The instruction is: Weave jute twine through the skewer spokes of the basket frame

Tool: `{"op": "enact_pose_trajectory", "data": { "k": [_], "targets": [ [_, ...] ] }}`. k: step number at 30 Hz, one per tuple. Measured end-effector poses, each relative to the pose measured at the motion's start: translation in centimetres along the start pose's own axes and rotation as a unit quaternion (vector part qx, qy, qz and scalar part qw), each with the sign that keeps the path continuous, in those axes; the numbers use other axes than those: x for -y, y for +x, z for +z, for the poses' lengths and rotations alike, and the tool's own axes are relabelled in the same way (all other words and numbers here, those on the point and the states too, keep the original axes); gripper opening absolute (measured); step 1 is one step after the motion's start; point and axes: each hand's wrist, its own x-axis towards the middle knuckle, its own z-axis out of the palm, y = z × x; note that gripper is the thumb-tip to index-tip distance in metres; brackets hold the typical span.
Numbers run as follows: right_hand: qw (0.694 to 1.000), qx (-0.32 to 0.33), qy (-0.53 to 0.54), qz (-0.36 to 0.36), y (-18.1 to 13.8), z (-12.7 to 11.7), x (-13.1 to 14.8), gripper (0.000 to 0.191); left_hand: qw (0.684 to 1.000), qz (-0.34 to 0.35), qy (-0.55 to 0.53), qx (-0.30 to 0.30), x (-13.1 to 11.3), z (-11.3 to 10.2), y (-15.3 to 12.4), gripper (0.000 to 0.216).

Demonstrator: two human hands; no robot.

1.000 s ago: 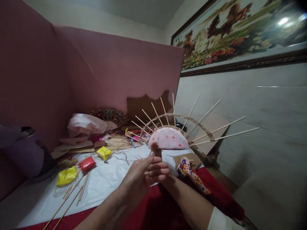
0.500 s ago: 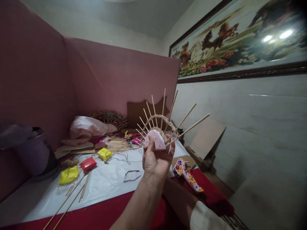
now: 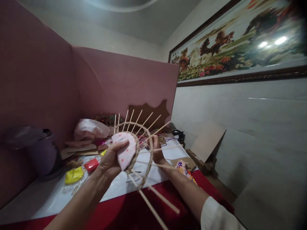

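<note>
My left hand (image 3: 110,161) grips a fan-shaped stick frame by its half-round centre, thumb on the pink, red-dotted fabric (image 3: 125,152). Thin wooden sticks (image 3: 146,119) radiate from the centre. A braided twine arc (image 3: 151,150) crosses them partway out. Just behind the arc's right side is my right hand (image 3: 157,151), its fingers curled. The sticks and arc partly cover those fingers, and what they hold is unclear. A flower-patterned piece (image 3: 184,169) lies beyond my right forearm, partly hidden by it.
Yellow (image 3: 74,175) and red (image 3: 91,165) packets lie on the white cloth (image 3: 96,188) at left. A purple bin (image 3: 44,153) stands at far left. Jagged brown cardboard (image 3: 155,111) leans at the back. A flat board (image 3: 206,140) leans against the right wall.
The stick frame has moved left and turned clockwise, with several sticks now pointing down toward me. My right hand has come into fuller view, to the right of the fabric centre.
</note>
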Motion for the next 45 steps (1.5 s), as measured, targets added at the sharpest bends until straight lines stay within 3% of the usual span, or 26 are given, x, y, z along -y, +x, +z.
{"op": "enact_pose_trajectory", "data": {
  "k": [6, 14, 19, 25, 32, 36, 45],
  "targets": [
    [0.993, 0.046, 0.089, 0.055, 0.4, 0.2, -0.3, 0.024, 0.999, -0.016, 0.035, 0.01, -1.2, -4.0, 0.4, 0.01],
    [0.981, 0.077, 0.128, 0.127, -0.5, 1.7, -0.5, 0.03, 0.997, -0.026, -0.007, 0.075, 0.3, -6.8, 1.0, 0.013],
    [0.977, 0.09, 0.123, 0.149, -0.7, 1.2, -0.4, 0.028, 0.999, -0.019, -0.016, 0.048, 0.5, -8.3, 1.0, 0.011],
    [0.982, 0.073, 0.104, 0.143, -0.9, 0.0, -0.6, 0.025, 0.998, -0.031, -0.014, 0.047, 0.1, -9.1, 1.2, 0.013],
    [0.988, 0.04, 0.085, 0.125, -1.4, -1.0, -1.1, 0.021, 0.993, -0.044, -0.05, 0.1, 0.2, -9.4, 1.4, 0.015],
    [0.991, 0.046, 0.063, 0.106, -1.6, -1.1, -0.5, 0.018, 0.994, -0.037, -0.055, 0.084, 0.2, -9.5, 1.4, 0.016],
    [0.978, 0.194, -0.003, 0.079, -2.7, -0.5, 0.3, 0.011, 0.997, -0.031, -0.041, 0.065, 0.0, -9.3, 1.2, 0.016]
  ]
}}
